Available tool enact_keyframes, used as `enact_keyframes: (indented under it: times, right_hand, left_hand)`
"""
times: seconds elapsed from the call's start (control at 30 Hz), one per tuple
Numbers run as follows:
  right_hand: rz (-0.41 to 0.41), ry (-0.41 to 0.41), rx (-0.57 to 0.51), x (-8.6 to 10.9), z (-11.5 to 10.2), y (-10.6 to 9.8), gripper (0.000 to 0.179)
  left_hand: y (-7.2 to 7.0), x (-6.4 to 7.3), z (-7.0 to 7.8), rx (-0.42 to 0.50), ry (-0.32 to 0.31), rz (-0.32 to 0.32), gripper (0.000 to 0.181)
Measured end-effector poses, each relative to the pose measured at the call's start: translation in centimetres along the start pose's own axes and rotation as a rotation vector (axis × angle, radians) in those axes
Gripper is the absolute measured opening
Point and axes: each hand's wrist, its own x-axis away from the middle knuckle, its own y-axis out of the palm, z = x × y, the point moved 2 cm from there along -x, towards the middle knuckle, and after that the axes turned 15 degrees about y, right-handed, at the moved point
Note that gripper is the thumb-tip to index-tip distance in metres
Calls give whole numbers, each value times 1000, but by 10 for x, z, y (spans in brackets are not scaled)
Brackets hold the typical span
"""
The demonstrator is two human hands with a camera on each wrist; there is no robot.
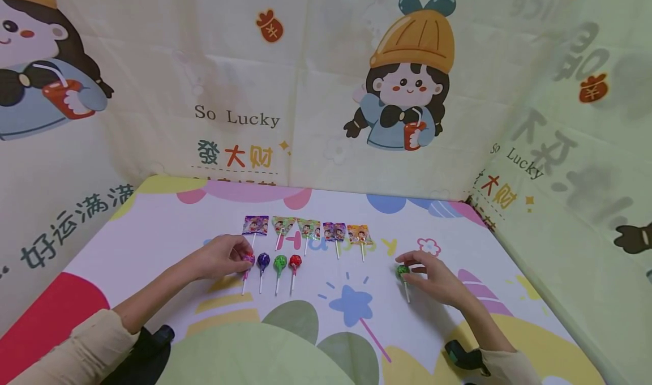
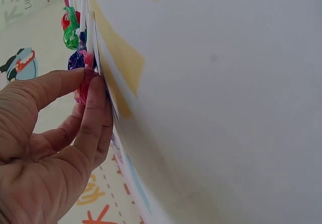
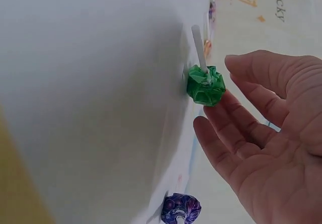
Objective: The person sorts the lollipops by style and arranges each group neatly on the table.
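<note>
My left hand (image 1: 222,257) pinches a pink lollipop (image 1: 248,259) at the left end of a row, thumb and forefinger on its wrapped head in the left wrist view. To its right lie a dark purple lollipop (image 1: 262,261), a green lollipop (image 1: 280,263) and a red lollipop (image 1: 295,262), sticks toward me. Over on the right, my right hand (image 1: 433,274) is around another green lollipop (image 3: 206,86). Its thumb is apart from the wrapper and the fingers lie loosely behind it. Lower in the right wrist view sits a purple lollipop (image 3: 181,208), which the right hand hides from the head view.
Behind the row, several flat-wrapped lollipops line up, among them a purple packet (image 1: 256,225), a green packet (image 1: 308,229) and an orange packet (image 1: 359,235). A printed cloth (image 1: 351,283) covers the table. Patterned curtains (image 1: 326,90) enclose its back and sides.
</note>
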Motion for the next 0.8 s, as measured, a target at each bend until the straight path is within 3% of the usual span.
enact_keyframes:
  times: [0.33,0.8]
  right_hand:
    - [-32,16,13,-4,4,3,27]
    - [-14,26,20,-6,7,5,23]
  left_hand:
    - [-1,0,0,-3,-12,5,24]
    - [-1,0,1,1,-5,3,23]
